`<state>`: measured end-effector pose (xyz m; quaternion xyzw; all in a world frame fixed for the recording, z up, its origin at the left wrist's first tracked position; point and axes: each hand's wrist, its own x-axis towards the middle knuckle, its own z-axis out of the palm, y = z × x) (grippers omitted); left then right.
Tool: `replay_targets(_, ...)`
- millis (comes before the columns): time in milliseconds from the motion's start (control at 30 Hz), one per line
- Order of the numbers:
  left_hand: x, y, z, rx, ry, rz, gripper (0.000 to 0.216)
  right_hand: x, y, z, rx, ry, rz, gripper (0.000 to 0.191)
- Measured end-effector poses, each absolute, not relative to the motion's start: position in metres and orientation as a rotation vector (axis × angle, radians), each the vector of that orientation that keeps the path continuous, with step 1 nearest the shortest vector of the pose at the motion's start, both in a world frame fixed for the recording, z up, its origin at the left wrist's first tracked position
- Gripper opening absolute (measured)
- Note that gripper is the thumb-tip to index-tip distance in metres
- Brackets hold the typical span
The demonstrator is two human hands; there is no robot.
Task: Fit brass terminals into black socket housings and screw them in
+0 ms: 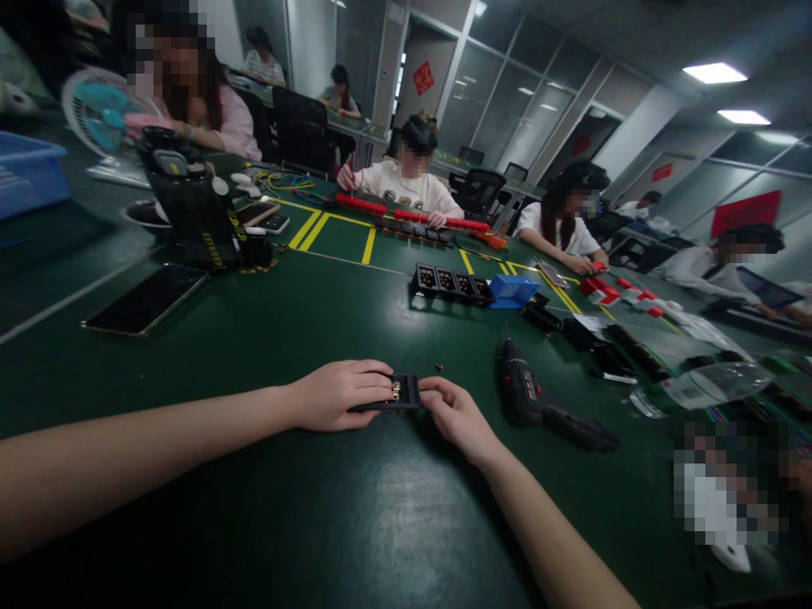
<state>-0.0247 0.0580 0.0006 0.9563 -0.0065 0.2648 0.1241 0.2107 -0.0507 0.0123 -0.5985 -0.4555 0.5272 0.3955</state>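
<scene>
Lying flat, brass contacts up and long axis left to right, the socket is clamped at its ends by both grips, left hand and right hand.

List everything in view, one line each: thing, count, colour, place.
table: one, dark green with yellow lines, under everything
part: one, black with brass inside, between the hands
screwdriver: one, black, lying right of the hands
phone: one, dark, left on the table
part row: one, black, mid-table
box: one, blue, right of the part row
fan: one, blue blades, far left
bottle: one, clear, lying at right
strips: several, red, far side
co-workers: several, seated around the table
left hand: one, bare, holding the part
right hand: one, bare, fingertips at the part's right end
</scene>
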Motion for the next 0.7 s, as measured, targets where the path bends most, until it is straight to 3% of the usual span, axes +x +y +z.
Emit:
replay_targets(300,-0.026,0.059,0.0,2.812,-0.025,0.755,0.037,0.212,-0.05,0.006,-1.445,-1.278,1.264,0.022)
replay_targets(567,-0.026,0.059,0.001,2.809,-0.041,0.779,0.031,0.238,-0.044,0.0,-1.784,-1.664,0.234,0.02)
replay_targets(700,-0.025,0.059,0.0,2.781,-0.034,0.794,0.035,0.253,-0.037,-0.004,-1.87,-1.668,0.124,0.022)
